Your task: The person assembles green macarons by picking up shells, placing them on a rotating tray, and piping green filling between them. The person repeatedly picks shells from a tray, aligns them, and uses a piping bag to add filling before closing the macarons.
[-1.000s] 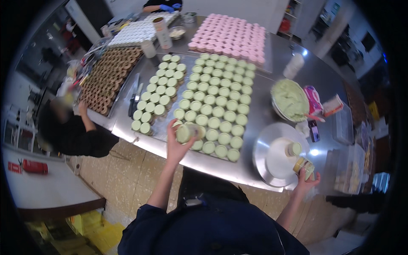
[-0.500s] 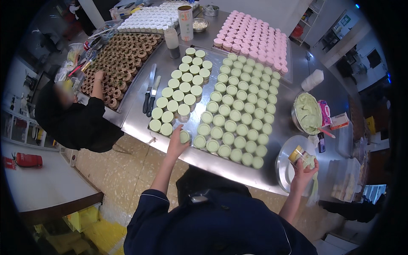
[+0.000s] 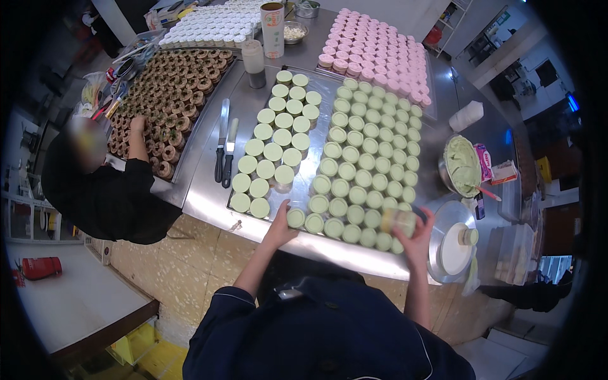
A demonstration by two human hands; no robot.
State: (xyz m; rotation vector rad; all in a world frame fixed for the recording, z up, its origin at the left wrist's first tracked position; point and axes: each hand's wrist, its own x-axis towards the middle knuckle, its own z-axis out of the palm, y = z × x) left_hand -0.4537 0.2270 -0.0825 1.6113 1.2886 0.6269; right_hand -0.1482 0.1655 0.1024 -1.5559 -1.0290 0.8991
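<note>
My left hand (image 3: 278, 229) has its fingers closed round the side of a green-topped dessert cup (image 3: 296, 218), at the near left corner of a large block of such cups (image 3: 358, 158). Over the near right corner of that block, my right hand (image 3: 416, 235) grips another dessert cup (image 3: 395, 221), tilted on its side and smeared by motion. Its yellowish end points left. On a round turntable (image 3: 437, 271) to the right stands one more green-topped cup (image 3: 469, 237). A smaller group of cups with smooth, pale green tops (image 3: 282, 137) fills the left part of the tray.
Behind are pink-topped cups (image 3: 373, 47) and white-topped ones (image 3: 209, 25). A bowl of green cream (image 3: 465, 168) stands right. Two spatulas (image 3: 221, 142) lie left of the cups. A person in black (image 3: 111, 180) reaches over brown-topped cups (image 3: 171, 88) at left.
My right hand has moved left from the turntable to the block's near right corner, carrying the tilted cup. The left hand stays at its cup while the view has shifted. A cup now shows on the turntable.
</note>
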